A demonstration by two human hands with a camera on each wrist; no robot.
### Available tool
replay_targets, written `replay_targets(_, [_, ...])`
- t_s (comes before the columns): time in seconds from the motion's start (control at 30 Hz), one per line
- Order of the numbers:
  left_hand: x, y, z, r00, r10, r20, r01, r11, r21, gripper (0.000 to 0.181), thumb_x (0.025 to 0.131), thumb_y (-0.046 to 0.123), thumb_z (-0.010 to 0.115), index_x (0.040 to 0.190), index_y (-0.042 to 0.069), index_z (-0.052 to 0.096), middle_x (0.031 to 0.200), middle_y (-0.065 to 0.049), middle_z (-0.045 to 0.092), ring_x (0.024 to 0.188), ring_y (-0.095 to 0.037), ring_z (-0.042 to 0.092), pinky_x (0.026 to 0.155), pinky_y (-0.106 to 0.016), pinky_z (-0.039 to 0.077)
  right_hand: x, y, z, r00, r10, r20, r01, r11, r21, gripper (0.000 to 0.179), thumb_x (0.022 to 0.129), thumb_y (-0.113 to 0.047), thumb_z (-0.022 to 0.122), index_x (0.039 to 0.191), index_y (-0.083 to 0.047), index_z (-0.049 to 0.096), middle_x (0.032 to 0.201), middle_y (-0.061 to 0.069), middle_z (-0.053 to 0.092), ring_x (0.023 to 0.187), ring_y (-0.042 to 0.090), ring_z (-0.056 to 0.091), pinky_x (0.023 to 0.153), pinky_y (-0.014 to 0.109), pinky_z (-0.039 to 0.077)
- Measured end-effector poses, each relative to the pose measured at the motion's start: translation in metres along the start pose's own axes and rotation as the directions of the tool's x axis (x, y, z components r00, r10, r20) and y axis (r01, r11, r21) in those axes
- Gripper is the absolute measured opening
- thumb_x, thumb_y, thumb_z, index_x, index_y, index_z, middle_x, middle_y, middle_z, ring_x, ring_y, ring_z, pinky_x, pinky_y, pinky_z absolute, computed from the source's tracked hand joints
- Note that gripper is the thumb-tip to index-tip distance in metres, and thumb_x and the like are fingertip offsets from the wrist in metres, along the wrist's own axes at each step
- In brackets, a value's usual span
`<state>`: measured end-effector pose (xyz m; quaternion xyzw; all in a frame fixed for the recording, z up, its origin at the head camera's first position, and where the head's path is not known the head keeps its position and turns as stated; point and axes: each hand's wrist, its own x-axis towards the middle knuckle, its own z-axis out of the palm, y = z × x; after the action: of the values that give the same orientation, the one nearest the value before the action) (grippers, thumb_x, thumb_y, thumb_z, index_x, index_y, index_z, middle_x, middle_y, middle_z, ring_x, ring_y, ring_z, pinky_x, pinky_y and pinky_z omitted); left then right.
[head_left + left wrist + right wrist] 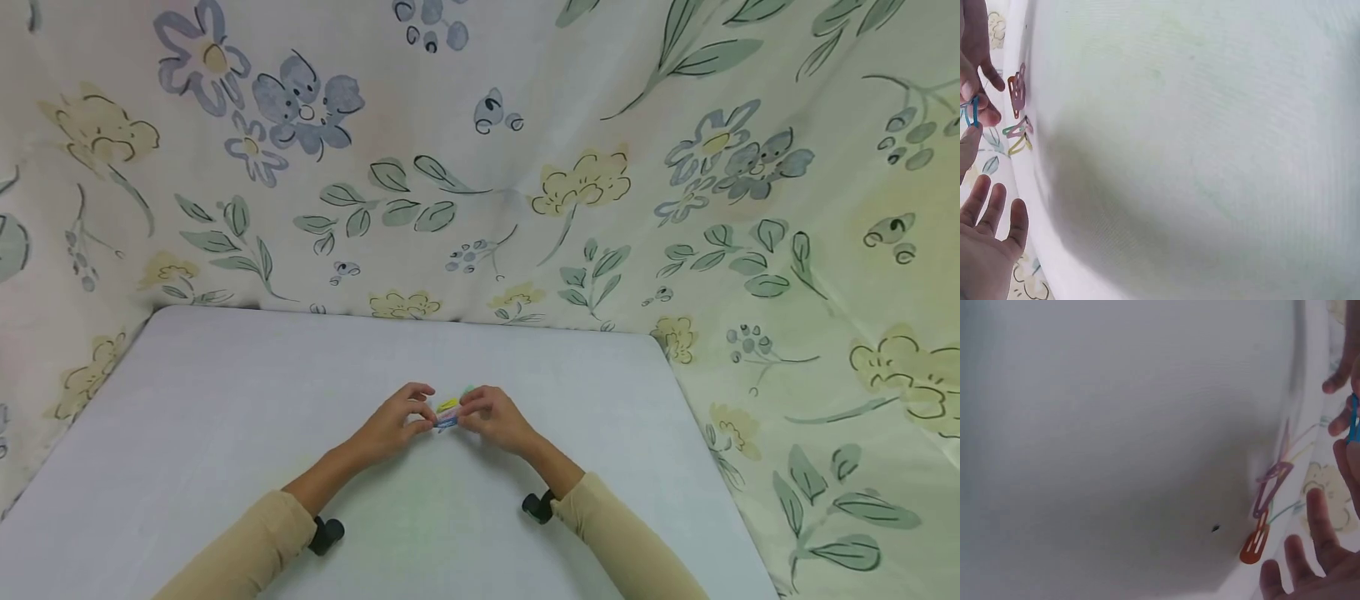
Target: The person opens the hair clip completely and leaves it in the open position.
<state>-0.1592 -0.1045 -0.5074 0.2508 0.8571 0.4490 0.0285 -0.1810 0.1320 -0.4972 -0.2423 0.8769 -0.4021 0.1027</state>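
Both hands meet near the middle of the table. Between their fingertips is a blue snap hair clip (975,112). My left hand (392,427) pinches one end with thumb and finger, its other fingers spread. At the opposite end, my right hand (501,422) pinches the clip the same way. More snap clips lie on the table close by: a yellow clip (447,405) just beyond the fingers, an orange clip (1251,550) and a purple clip (1280,472). The fingers partly hide this group in the head view.
A white table (262,400) spreads around the hands. Behind it hangs a floral cloth (510,250). A small dark speck (1215,529) shows on the surface in the right wrist view. Dark wrist cameras (327,536) sit by the beige sleeves.
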Motion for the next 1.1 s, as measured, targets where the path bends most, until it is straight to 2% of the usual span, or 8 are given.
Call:
replay_targets(0.13, [-0.001,-0.003,0.003,1.000,0.000,0.013,-0.001,0.997,0.076,0.003,0.089,0.008,0.073,0.091,0.010,0.076,0.134,-0.017,0.055,0.125,-0.035,0.051,0.105,-0.055,0.040,-0.003,0.002,0.005,0.997,-0.070,-0.028,0.064,0.982,-0.176,0.010,0.089,-0.015,0.075,0.094,-0.008,0.080,0.116,0.007,0.067,0.126,0.031,0.048,0.108,0.055,0.034])
replay_targets(0.27, [-0.002,-0.002,0.004,1.000,0.001,0.013,-0.003,0.992,0.127,0.006,0.088,0.007,0.074,0.092,0.009,0.077,0.135,-0.016,0.056,0.128,-0.037,0.050,0.106,-0.058,0.038,-0.006,0.002,0.009,0.996,-0.079,-0.029,0.067,0.953,-0.297,0.009,0.089,-0.017,0.076,0.094,-0.012,0.081,0.120,0.003,0.065,0.135,0.030,0.041,0.111,0.057,0.031])
replay_targets(0.4, [-0.003,-0.003,0.004,1.000,-0.007,0.003,0.006,0.986,0.167,0.008,0.088,0.005,0.074,0.093,0.009,0.078,0.137,-0.016,0.055,0.130,-0.039,0.048,0.106,-0.061,0.036,-0.007,-0.001,0.013,0.996,-0.090,-0.002,0.082,0.920,-0.384,0.009,0.090,-0.020,0.075,0.095,-0.015,0.081,0.123,0.002,0.064,0.137,0.028,0.039,0.110,0.056,0.033])
replay_targets(0.63, [-0.002,-0.009,0.006,1.000,-0.009,0.005,0.008,0.983,0.182,0.009,0.087,0.005,0.075,0.093,0.010,0.079,0.136,-0.017,0.056,0.130,-0.039,0.048,0.107,-0.061,0.035,-0.008,-0.001,0.016,0.996,-0.087,0.017,0.086,0.899,-0.428,0.010,0.091,-0.022,0.074,0.097,-0.018,0.081,0.125,0.001,0.064,0.139,0.025,0.038,0.111,0.054,0.033])
replay_targets(0.83, [-0.002,-0.013,0.007,0.999,-0.003,0.036,-0.004,0.982,0.190,0.010,0.087,0.007,0.076,0.095,0.009,0.080,0.141,-0.019,0.054,0.134,-0.039,0.045,0.108,-0.059,0.035,-0.010,0.001,0.016,0.994,-0.108,0.020,0.106,0.890,-0.443,0.011,0.092,-0.024,0.072,0.098,-0.020,0.081,0.125,0.002,0.064,0.138,0.027,0.039,0.109,0.055,0.035])
replay_targets(1.1, [-0.001,-0.007,-0.003,0.995,-0.100,0.022,0.096,0.983,0.157,0.015,0.089,0.016,0.075,0.102,0.009,0.079,0.148,-0.015,0.048,0.141,-0.036,0.037,0.112,-0.057,0.031,-0.012,-0.001,0.001,0.997,-0.083,-0.009,0.073,0.920,-0.385,0.014,0.093,-0.025,0.070,0.102,-0.018,0.079,0.124,0.004,0.064,0.136,0.026,0.040,0.110,0.055,0.032])
